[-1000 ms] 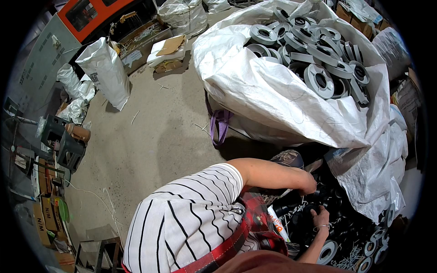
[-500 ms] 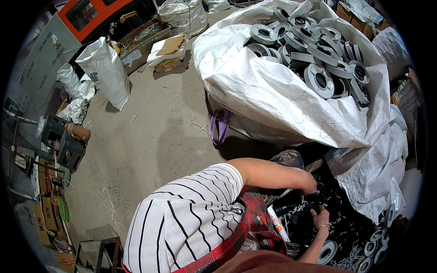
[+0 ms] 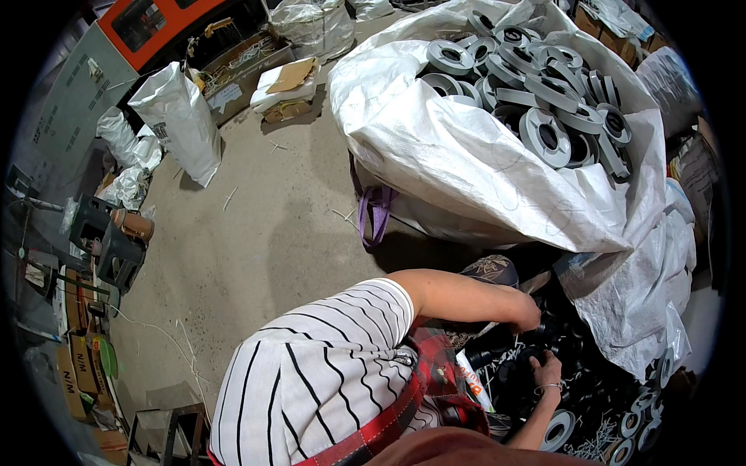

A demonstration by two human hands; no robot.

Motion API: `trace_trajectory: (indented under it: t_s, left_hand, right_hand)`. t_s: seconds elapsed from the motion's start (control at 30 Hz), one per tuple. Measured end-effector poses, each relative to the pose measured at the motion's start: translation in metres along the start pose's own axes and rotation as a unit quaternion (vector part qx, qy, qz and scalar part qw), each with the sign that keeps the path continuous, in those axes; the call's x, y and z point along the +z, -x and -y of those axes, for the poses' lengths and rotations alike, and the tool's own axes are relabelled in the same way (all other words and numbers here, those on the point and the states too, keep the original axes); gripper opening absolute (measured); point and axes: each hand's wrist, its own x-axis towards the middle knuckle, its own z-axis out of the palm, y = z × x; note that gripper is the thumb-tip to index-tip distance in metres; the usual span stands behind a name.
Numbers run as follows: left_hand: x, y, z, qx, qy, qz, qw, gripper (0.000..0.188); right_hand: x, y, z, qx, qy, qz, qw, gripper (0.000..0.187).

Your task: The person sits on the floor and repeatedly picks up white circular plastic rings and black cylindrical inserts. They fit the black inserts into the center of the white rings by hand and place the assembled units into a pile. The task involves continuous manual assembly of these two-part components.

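Observation:
My left hand (image 3: 526, 314) reaches in from the left, its fingers curled down among dark parts; what they hold is hidden. Below it, my right hand (image 3: 549, 369), with a bracelet at the wrist, curls its fingers against a black round part (image 3: 513, 373). Both hands are low over a heap of glossy black parts (image 3: 571, 349), mixed with thin pale plastic strips. A grey ring (image 3: 557, 431) rests beside my right forearm, and several more grey rings (image 3: 631, 423) lie at the lower right.
A large white woven sack (image 3: 435, 147) filled with grey rings (image 3: 545, 138) stands ahead, its edge draping beside the black heap. A purple strap (image 3: 376, 217) hangs from it. At the left are an upright white bag (image 3: 179, 124), dark plastic stools (image 3: 116, 248) and cardboard boxes (image 3: 81, 365).

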Motion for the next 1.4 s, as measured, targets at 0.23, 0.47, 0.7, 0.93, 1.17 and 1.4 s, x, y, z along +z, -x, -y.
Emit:
trace_trajectory:
  t_s: [0.23, 0.47, 0.7, 0.93, 1.17, 1.4]
  left_hand:
    - [0.004, -0.004, 0.001, -0.001, 0.0, -0.007, 1.0, 0.028]
    - [0.005, -0.005, 0.001, -0.008, -0.005, -0.011, 1.0, 0.03]
    - [0.002, -0.002, 0.001, -0.004, 0.002, -0.009, 1.0, 0.029]
    - [0.004, -0.004, 0.001, -0.008, 0.003, -0.001, 1.0, 0.03]
    - [0.002, -0.002, 0.001, -0.005, 0.0, 0.004, 1.0, 0.029]
    - [0.006, -0.006, 0.002, 0.001, -0.011, 0.002, 1.0, 0.029]
  right_hand:
    - [0.005, -0.004, -0.008, -0.001, -0.007, -0.003, 1.0, 0.046]
    - [0.001, -0.001, -0.001, 0.002, -0.003, -0.007, 1.0, 0.044]
    - [-0.003, 0.004, 0.008, 0.004, -0.003, -0.009, 1.0, 0.043]
    - [0.001, 0.001, 0.0, 0.001, -0.017, -0.012, 1.0, 0.042]
    - [0.003, -0.003, -0.007, -0.004, -0.003, -0.001, 1.0, 0.043]
    - [0.004, -0.005, -0.009, 0.002, -0.01, 0.004, 1.0, 0.044]
